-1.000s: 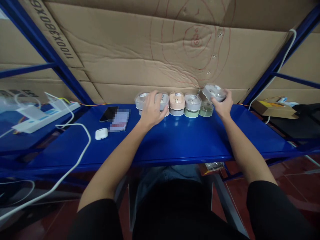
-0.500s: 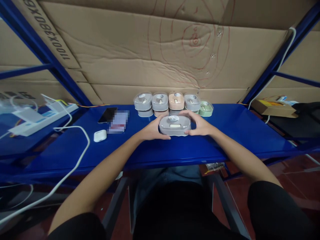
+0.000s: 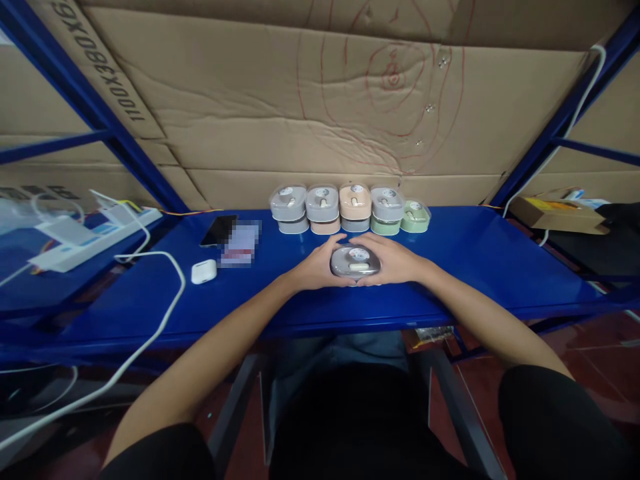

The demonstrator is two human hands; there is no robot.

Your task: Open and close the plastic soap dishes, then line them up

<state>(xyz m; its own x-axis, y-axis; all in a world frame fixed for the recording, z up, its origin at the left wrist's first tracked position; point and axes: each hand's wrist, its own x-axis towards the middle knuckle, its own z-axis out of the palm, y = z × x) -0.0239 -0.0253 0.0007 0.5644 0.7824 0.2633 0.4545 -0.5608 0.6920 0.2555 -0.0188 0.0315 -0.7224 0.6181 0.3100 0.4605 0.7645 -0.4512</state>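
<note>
At the centre of the frame, just below the midline, the left hand (image 3: 316,269) and right hand (image 3: 400,261) are closed around opposite ends of the grey box (image 3: 341,265), palms curved inward, thumbs along the near side and fingers around the far side. The box is upright, lid (image 3: 349,255) and pale tab (image 3: 359,267) facing up; the hands hide its base, so contact with the table (image 3: 465,267) cannot be confirmed. Handling: the box is probably light, stiff and smooth, and its glossy lid may be slippery. Grip the side walls at both ends; avoid lifting by the lid or tab. Beyond the fingers, at upper centre, stand four two-high stacks (image 3: 355,202), with a single green box (image 3: 415,217) at their right end. At centre left lie the phone (image 3: 240,243) and white case (image 3: 204,271). Compared with half a second ago, both hands wrap further around the box, covering more of its ends; the stacks and green box are unchanged in arrangement.
</note>
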